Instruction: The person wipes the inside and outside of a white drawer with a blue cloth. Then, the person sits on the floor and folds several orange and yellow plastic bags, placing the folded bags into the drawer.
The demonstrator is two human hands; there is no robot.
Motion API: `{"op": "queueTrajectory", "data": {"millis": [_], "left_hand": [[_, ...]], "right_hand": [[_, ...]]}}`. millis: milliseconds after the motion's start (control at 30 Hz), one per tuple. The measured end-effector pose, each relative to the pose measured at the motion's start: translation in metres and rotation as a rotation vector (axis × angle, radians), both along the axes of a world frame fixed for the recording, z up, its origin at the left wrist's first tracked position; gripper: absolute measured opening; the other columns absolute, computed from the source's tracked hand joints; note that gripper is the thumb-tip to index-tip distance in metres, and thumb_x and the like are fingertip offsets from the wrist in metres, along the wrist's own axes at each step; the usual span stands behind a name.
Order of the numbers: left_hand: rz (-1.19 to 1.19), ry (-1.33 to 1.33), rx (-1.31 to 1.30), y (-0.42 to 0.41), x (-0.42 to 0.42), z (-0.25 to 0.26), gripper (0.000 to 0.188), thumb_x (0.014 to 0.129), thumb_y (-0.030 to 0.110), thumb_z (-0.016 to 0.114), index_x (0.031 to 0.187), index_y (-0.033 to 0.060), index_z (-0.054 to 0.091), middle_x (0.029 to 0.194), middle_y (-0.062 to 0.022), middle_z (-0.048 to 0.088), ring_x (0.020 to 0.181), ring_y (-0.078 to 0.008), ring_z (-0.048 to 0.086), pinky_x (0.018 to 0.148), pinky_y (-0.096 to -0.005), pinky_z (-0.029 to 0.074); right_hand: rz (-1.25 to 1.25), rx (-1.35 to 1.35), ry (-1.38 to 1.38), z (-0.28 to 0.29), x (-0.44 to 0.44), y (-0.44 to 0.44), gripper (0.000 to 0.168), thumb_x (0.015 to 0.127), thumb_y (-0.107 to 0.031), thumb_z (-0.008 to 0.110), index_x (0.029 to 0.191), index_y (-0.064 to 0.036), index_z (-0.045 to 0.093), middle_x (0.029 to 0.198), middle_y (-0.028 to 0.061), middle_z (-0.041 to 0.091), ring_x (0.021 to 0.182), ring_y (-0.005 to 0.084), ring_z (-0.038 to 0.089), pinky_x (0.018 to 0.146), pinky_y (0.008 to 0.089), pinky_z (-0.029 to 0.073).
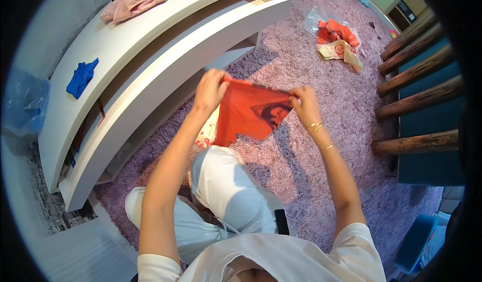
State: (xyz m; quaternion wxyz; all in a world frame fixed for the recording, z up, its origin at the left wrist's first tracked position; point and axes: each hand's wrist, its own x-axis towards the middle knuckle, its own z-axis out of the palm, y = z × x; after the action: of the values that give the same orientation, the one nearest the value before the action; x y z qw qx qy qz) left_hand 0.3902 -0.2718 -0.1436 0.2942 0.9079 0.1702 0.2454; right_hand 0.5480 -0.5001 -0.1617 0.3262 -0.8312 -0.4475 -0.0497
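Observation:
A red printed cloth (244, 112) with a dark picture on it hangs stretched between my two hands, above the carpet. My left hand (211, 90) pinches its upper left corner between thumb and fingers. At the upper right edge, my right hand (304, 103) grips the cloth; two thin gold-coloured bracelets circle that wrist. A cream piece with a red print (208, 133) shows behind or beside the cloth's left edge; whether it is joined to the cloth I cannot tell.
A white dresser with an open drawer (180, 60) curves along the left, a blue cloth (82, 78) and pink garment (137, 2) on top. Red and cream crumpled pieces (339, 41) lie on the purple shag carpet (339, 86). Wooden bars (418, 97) stand at right, above a blue stool (416, 242).

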Motion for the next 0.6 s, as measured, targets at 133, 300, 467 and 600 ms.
{"op": "queueTrajectory", "data": {"millis": [133, 300, 467, 600], "left_hand": [[-0.035, -0.2, 0.053, 0.011, 0.042, 0.024, 0.009, 0.075, 0.003, 0.059, 0.084, 0.0036, 0.059, 0.082, -0.0096, 0.052, 0.079, -0.0244, 0.054, 0.071, -0.0321, 0.044], [-0.04, -0.451, 0.146, 0.007, 0.054, 0.032, 0.015, 0.071, -0.003, 0.059, 0.084, 0.0049, 0.06, 0.093, -0.0082, 0.053, 0.087, -0.0251, 0.054, 0.078, -0.0319, 0.045], [-0.122, -0.509, 0.098, -0.017, 0.035, -0.037, 0.02, 0.067, -0.006, 0.056, 0.084, 0.0043, 0.053, 0.106, -0.0104, 0.057, 0.103, -0.0291, 0.053, 0.088, -0.0367, 0.042], [-0.119, -0.453, -0.026, -0.058, 0.005, -0.154, 0.03, 0.062, -0.006, 0.057, 0.086, 0.0061, 0.045, 0.107, -0.0082, 0.059, 0.105, -0.0276, 0.054, 0.087, -0.0419, 0.041]], "right_hand": [[-0.102, 0.077, -0.245, 0.04, 0.029, 0.009, 0.012, 0.07, -0.008, 0.062, 0.082, -0.008, 0.063, 0.085, 0.0117, 0.051, 0.088, 0.0291, 0.047, 0.08, 0.0395, 0.037], [-0.154, 0.21, -0.489, 0.058, 0.034, 0.012, 0.016, 0.068, -0.005, 0.063, 0.084, -0.007, 0.062, 0.104, 0.0114, 0.052, 0.101, 0.0291, 0.045, 0.087, 0.0381, 0.035], [-0.1, 0.166, -0.414, -0.008, 0.019, -0.023, 0.02, 0.065, 0.001, 0.061, 0.083, -0.005, 0.06, 0.107, 0.011, 0.052, 0.104, 0.0291, 0.047, 0.09, 0.0385, 0.035], [-0.007, 0.011, -0.288, -0.103, -0.011, -0.052, 0.025, 0.061, 0.002, 0.06, 0.084, -0.006, 0.055, 0.104, 0.0092, 0.054, 0.105, 0.0303, 0.05, 0.09, 0.0401, 0.035]]}}
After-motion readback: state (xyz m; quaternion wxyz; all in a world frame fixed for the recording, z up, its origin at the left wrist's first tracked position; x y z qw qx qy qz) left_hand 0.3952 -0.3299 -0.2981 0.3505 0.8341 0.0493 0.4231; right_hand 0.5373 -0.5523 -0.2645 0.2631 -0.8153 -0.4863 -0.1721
